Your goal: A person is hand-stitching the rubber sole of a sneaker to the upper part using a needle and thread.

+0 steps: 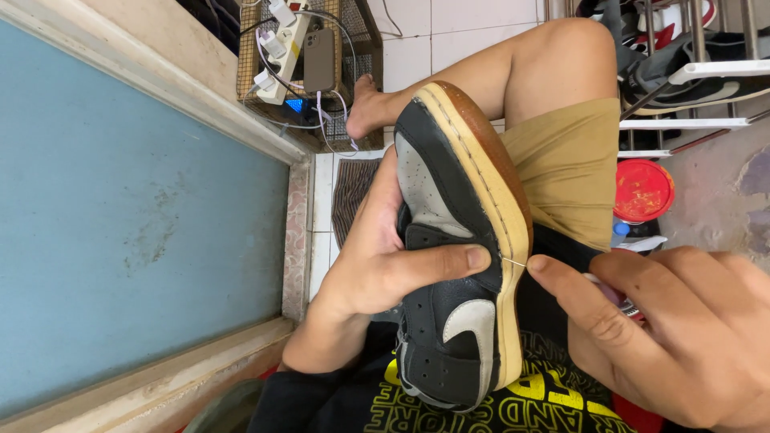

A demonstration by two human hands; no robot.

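A black and grey sneaker [449, 240] with a tan midsole and brown outsole stands on edge across my lap. My left hand [385, 256] grips its upper, thumb pressed over the black side panel near the sole seam. My right hand [674, 329] pinches a thin needle or awl [515, 262] whose tip meets the stitch line along the midsole; a small tool handle shows between its fingers. A row of stitches runs along the midsole edge.
My bent bare leg and khaki shorts [561, 160] lie behind the shoe. A red lid [642, 190] and a shoe rack [690, 76] sit to the right. A wire basket [309, 64] with a power strip and phone stands beyond a blue panel [136, 208].
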